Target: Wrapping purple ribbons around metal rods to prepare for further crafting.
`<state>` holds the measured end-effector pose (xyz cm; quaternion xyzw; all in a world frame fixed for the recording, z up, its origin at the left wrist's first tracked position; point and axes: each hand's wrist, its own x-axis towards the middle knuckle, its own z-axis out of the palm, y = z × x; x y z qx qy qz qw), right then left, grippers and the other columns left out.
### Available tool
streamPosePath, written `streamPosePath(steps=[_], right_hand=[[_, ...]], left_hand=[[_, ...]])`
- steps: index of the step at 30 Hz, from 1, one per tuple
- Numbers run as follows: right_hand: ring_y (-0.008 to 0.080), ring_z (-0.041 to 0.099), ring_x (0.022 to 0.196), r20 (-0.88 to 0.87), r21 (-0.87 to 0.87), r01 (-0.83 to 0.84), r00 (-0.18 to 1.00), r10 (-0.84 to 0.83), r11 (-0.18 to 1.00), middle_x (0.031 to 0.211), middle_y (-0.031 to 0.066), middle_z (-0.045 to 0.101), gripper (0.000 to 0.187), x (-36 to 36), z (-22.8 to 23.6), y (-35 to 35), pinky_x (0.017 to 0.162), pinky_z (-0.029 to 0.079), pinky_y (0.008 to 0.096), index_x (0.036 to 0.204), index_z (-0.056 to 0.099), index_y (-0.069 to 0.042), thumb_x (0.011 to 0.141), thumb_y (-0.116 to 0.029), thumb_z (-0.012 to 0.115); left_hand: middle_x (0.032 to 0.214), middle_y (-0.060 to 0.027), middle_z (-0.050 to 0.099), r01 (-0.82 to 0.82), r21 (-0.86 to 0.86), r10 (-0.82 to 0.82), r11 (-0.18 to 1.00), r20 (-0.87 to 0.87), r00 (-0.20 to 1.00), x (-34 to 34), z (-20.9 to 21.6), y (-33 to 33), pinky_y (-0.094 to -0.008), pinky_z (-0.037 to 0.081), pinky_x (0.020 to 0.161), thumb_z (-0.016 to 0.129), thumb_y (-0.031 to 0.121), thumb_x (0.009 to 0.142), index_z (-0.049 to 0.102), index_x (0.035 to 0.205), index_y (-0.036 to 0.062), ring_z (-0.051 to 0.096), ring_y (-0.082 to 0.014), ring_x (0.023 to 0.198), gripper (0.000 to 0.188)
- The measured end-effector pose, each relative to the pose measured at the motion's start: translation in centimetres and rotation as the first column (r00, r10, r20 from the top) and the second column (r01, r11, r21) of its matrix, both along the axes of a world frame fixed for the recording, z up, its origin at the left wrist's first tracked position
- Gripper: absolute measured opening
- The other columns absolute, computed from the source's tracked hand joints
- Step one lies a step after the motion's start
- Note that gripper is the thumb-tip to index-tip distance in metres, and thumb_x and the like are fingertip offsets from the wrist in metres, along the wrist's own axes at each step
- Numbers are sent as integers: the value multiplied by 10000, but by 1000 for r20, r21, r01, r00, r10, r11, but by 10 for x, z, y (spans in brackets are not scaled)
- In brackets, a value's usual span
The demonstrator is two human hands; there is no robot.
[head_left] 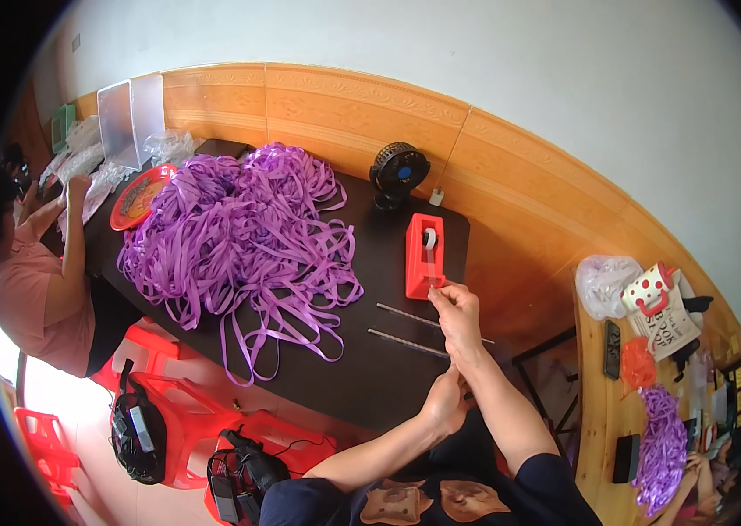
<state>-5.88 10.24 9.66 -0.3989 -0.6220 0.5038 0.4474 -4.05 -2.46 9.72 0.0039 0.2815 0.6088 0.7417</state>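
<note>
My right hand [458, 317] reaches to the front end of a red tape dispenser [414, 263], thumb and forefinger pinched on the end of the clear tape [432, 270] coming off its white roll. Just below, by the table edge and against my right wrist, my left hand [446, 405] is closed, its fingers curled; whatever it holds is hidden. Two thin, light-striped sticks [405, 342] lie side by side on the dark table [335, 386], and the farther one passes behind my right hand. Left of them spreads a big tangled heap of purple ribbon [239, 237].
Behind the dispenser stands a small black fan [398, 174]. A red plate [132, 200] with small pieces sits beside the ribbon, near a seated person [46, 289]. Red stools [186, 421] carry black bags. At right, another table [598, 412] holds more purple ribbon, beside another person's hands.
</note>
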Motion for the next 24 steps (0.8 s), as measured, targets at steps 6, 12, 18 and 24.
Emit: streamPosePath(steps=[6,12,18,24], right_hand=[[174,521,852,196,178,-43,981,7,983,938,92,549,123,8,-1,17,737,395,300,691,623,35,774,-25,690],[224,550,1042,279,279,-286,937,207,917,1089,185,601,96,59,18,36,844,404,325,718,646,29,778,-45,640],[176,504,1022,307,-196,-629,689,656,752,1269,131,545,104,125,60,47,881,387,334,769,630,-8,838,-72,587],[224,446,1125,407,-208,-720,552,727,663,1262,117,559,98,147,31,49,965,339,362,804,632,-18,847,-101,605]], left_hand=[[1306,-93,495,45,45,-45,998,-13,999,-3,6,0,-441,321,1016,268,514,993,380,1349,51,455,-245,1194,595],[1300,-85,478,50,-46,-53,998,-66,996,-1,-6,5,-390,347,928,323,617,938,400,1327,21,457,-250,1139,716],[1226,-76,497,27,-31,-29,999,-83,996,-2,-5,2,-388,377,872,341,585,954,475,1238,33,484,-239,1085,635],[1324,-101,451,86,6,-84,996,-141,986,-2,1,1,-375,357,909,270,588,963,420,1326,9,451,-254,1157,700]])
